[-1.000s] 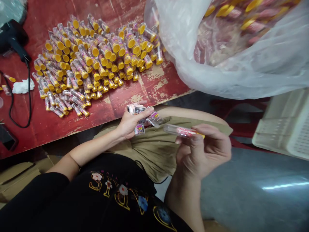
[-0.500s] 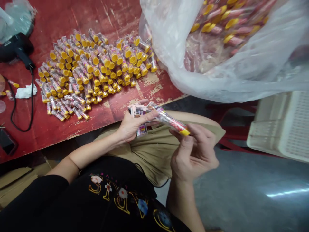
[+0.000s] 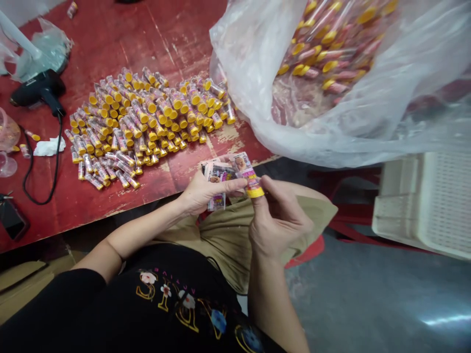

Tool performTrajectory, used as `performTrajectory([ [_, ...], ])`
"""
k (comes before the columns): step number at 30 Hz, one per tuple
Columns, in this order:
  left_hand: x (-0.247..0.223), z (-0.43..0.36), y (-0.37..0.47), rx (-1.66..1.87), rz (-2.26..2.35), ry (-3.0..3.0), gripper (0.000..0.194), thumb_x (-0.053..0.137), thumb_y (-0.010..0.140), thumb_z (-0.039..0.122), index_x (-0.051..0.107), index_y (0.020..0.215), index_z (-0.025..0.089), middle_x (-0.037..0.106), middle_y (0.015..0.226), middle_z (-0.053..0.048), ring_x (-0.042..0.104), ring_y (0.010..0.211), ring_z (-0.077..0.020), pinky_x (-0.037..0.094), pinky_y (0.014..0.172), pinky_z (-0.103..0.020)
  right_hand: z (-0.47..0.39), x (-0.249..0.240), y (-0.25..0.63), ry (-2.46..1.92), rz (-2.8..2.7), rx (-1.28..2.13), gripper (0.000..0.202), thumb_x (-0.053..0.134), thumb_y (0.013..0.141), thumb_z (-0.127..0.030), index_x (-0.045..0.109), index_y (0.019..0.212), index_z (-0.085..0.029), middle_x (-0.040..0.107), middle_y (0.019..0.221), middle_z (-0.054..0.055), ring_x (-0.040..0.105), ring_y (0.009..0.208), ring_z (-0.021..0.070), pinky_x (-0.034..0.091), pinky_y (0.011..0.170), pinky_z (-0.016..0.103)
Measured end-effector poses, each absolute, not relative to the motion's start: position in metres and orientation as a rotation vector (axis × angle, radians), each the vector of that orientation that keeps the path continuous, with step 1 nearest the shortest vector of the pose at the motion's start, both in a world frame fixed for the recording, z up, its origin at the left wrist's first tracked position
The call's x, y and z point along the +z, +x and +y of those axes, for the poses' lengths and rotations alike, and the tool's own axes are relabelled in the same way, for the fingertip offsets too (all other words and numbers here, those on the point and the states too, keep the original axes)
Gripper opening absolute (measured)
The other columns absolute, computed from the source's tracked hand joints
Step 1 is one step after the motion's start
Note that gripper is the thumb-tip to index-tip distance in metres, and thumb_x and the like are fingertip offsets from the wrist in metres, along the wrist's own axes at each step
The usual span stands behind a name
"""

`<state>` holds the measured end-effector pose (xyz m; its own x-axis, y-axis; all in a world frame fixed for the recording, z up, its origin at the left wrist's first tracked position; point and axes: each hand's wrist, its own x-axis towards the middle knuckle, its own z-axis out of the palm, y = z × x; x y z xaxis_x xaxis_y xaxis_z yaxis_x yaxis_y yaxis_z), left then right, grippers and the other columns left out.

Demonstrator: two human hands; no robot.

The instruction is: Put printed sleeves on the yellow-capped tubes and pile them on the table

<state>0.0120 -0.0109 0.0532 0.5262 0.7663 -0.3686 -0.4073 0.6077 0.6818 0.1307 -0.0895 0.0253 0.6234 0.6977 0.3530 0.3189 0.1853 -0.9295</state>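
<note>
My left hand (image 3: 198, 192) is closed on a stack of printed plastic sleeves (image 3: 218, 202), with its thumb laid across the top. My right hand (image 3: 279, 218) pinches a small yellow-capped tube (image 3: 254, 191) at its cap end. A printed sleeve (image 3: 241, 163) surrounds the tube and sticks out beyond it, and my left thumb tip touches it. Both hands are above my lap, beside the table edge. On the red table (image 3: 176, 29) lies a large pile of sleeved tubes (image 3: 147, 120), mostly with yellow caps towards me.
A big clear plastic bag (image 3: 250, 88) of yellow-capped pink tubes sits at the upper right. Below it stands a white perforated crate (image 3: 401, 215). A black heat gun (image 3: 39, 90) with its cord, white tissue (image 3: 49, 147) and a phone (image 3: 13, 220) lie on the left.
My right hand has moved left, towards my left hand. The tube has gone further into the printed sleeve, which now stands opened out around it. The view has shifted slightly.
</note>
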Motion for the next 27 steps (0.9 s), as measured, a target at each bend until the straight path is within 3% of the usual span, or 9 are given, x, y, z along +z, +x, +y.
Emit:
performTrajectory([
  [4,0.049,-0.013,0.014,0.778,0.708,0.539,0.066,0.106,0.049,0.03,0.068,0.101,0.017,0.077,0.095,-0.002,0.074,0.086,-0.018,0.062,0.082,-0.035,-0.076,0.03,0.128,-1.385,-0.901,0.269,0.011,0.086,0.085,-0.032,0.086,0.095,-0.028,0.08,0.085,0.001,0.074,0.079,0.0181,0.064,0.076,0.036],
  [8,0.042,-0.003,0.016,0.834,0.727,0.468,0.063,0.106,0.05,0.028,0.068,0.098,0.015,0.075,0.09,-0.001,0.073,0.08,-0.0149,0.061,0.077,-0.03,-0.063,0.024,0.128,-1.388,-0.868,0.331,0.012,0.086,0.083,-0.033,0.085,0.092,-0.026,0.08,0.087,0.003,0.074,0.08,0.0188,0.064,0.078,0.038],
  [13,0.03,0.015,0.009,0.939,0.836,0.232,0.05,0.094,0.076,0.022,0.067,0.118,0.016,0.078,0.095,-0.005,0.077,0.084,-0.018,0.063,0.088,-0.038,0.01,-0.003,0.138,-1.319,-0.831,0.407,0.02,0.086,0.081,-0.035,0.084,0.095,-0.02,0.081,0.089,0.004,0.075,0.084,0.0199,0.064,0.086,0.04],
  [16,0.026,0.016,-0.002,0.965,0.897,0.124,0.034,0.081,0.087,0.013,0.066,0.118,0.015,0.079,0.091,-0.007,0.079,0.083,-0.0201,0.064,0.091,-0.042,0.089,-0.017,0.134,-1.297,-0.893,0.405,0.022,0.078,0.084,-0.035,0.083,0.097,-0.017,0.081,0.094,0.007,0.076,0.089,0.0209,0.064,0.088,0.04],
  [19,0.024,0.008,-0.015,0.935,0.952,0.089,0.033,0.079,0.086,0.007,0.067,0.116,0.014,0.079,0.089,-0.007,0.079,0.081,-0.02,0.065,0.089,-0.041,0.148,-0.02,0.128,-1.346,-1.058,0.459,0.024,0.068,0.089,-0.032,0.082,0.097,-0.015,0.081,0.097,0.009,0.076,0.092,0.0197,0.063,0.09,0.038],
  [22,0.021,0.003,-0.025,0.911,1.003,0.108,0.04,0.086,0.08,0.006,0.068,0.116,0.014,0.078,0.085,-0.005,0.078,0.078,-0.0188,0.066,0.083,-0.037,0.165,-0.018,0.142,-1.33,-1.225,0.508,0.024,0.07,0.088,-0.035,0.082,0.099,-0.017,0.082,0.098,0.008,0.075,0.086,0.0182,0.063,0.082,0.034],
  [24,0.017,0.003,-0.029,0.904,1.01,0.141,0.046,0.09,0.076,0.007,0.069,0.117,0.014,0.076,0.083,-0.003,0.075,0.076,-0.0175,0.066,0.076,-0.033,0.164,-0.018,0.172,-1.343,-1.276,0.439,0.029,0.068,0.092,-0.038,0.081,0.109,-0.018,0.081,0.103,0.007,0.074,0.084,0.0168,0.063,0.079,0.032],
  [27,0.014,0.006,-0.03,0.881,1.014,0.172,0.054,0.095,0.07,0.011,0.069,0.116,0.015,0.073,0.078,-0.001,0.072,0.071,-0.0151,0.065,0.069,-0.028,0.172,-0.021,0.243,-1.628,-1.339,0.18,0.034,0.053,0.103,-0.037,0.076,0.118,-0.016,0.077,0.107,0.009,0.072,0.092,0.0176,0.061,0.088,0.036],
])
